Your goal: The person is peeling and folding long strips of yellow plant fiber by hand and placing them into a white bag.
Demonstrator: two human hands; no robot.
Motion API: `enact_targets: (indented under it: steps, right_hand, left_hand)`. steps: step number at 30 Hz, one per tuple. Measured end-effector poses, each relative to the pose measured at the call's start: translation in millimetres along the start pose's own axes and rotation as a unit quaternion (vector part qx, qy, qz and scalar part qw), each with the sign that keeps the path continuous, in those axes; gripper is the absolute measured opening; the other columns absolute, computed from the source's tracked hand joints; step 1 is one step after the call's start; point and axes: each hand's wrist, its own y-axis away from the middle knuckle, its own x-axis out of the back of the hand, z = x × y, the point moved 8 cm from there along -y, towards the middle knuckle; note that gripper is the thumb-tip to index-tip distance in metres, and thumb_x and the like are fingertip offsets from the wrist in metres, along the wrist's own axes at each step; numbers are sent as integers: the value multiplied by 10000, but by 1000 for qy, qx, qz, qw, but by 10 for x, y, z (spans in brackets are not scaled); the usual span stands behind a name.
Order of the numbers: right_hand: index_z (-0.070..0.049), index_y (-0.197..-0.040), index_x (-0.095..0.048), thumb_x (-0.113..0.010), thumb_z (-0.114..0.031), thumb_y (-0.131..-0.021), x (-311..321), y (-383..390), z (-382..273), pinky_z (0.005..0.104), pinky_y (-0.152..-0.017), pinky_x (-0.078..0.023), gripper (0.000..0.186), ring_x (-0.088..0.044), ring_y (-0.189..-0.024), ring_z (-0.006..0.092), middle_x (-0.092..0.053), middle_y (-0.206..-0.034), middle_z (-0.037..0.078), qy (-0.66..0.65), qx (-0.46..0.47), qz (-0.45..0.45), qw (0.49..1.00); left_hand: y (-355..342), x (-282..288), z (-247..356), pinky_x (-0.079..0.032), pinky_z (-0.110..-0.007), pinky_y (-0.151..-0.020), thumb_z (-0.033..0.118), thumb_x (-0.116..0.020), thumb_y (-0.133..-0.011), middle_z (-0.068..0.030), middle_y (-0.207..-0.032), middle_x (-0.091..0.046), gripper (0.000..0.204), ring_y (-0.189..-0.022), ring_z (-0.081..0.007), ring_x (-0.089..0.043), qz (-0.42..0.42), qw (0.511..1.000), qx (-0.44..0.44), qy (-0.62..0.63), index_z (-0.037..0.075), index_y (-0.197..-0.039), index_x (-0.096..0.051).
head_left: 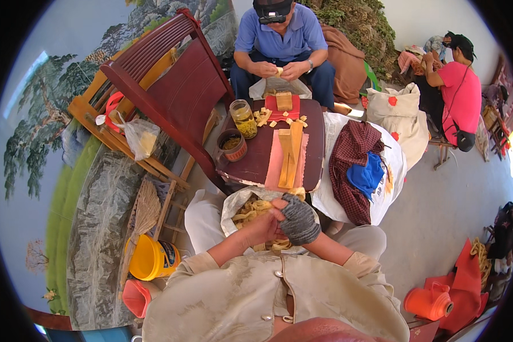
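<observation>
My left hand [263, 227] is bare, and my right hand [299, 220] wears a grey knitted glove that leaves the fingertips uncovered. Both come together over my lap with fingers curled inward and meeting. Whatever they pinch is too hidden to make out. Directly beneath them is an open white bag [229, 212] holding many pale yellow, curled strips [248, 211]. Just beyond my hands, a wooden block with an upright, wedge-like piece [290, 157] stands on a pink cloth [273, 171] at the near edge of a dark red chair seat [256, 162].
A glass jar [243, 118], a cup [232, 145] and small wooden pieces [263, 117] share the seat. Across it, a person in a blue shirt [282, 37] holds a pale strip. Left lies a yellow bucket [148, 257]; right, a checked cloth [350, 171] and an orange jug [429, 301].
</observation>
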Motion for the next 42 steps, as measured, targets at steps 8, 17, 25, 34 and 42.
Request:
enact_targets:
  steps: [8,17,25,34,42]
  right_hand:
    - [-44,-924,-560,-503,-248,-874,-480,271,222,343,-735,-439,218,-550,-793,273,-568,-841,100,-225,-70,-77,969]
    - [-34,-756,-571,-527,-280,-856,-142,-28,356,341,-649,-435,269,-551,-670,237,-569,-722,100,-168,-130,40,976]
    - [-33,-841,-519,-521,-211,-851,-558,273,759,332,-586,-429,178,-504,-655,194,-513,-721,67,-471,-376,0,798]
    - [-61,-884,-547,-544,-334,-844,-565,313,596,253,-478,-410,276,-502,-526,115,-531,-719,23,-498,-369,-74,781]
    - [-64,-957,-563,-539,-276,-834,43,99,203,391,-709,-459,246,-577,-827,303,-595,-867,137,-4,-66,-9,998]
  left_hand:
    - [-97,326,86,-454,-245,-724,221,-406,-937,-52,-910,-567,273,-723,-104,-540,-36,980,-99,167,9,-1093,-476]
    - [28,-50,195,-406,-284,-684,172,-372,-927,3,-1016,-513,237,-825,-127,-498,16,995,-67,-76,116,-1126,-487]
    - [540,-264,871,-417,-298,-811,-11,-445,-782,-103,-992,-540,267,-871,-250,-551,224,666,-391,-594,4,-1032,-537]
    - [560,-406,945,-426,-318,-766,-47,-432,-783,-154,-908,-528,202,-859,-335,-532,151,650,-480,-569,16,-956,-515]
    - [270,-6,689,-420,-175,-706,122,-531,-887,0,-903,-566,148,-814,-43,-522,97,903,-357,-220,26,-1000,-530]
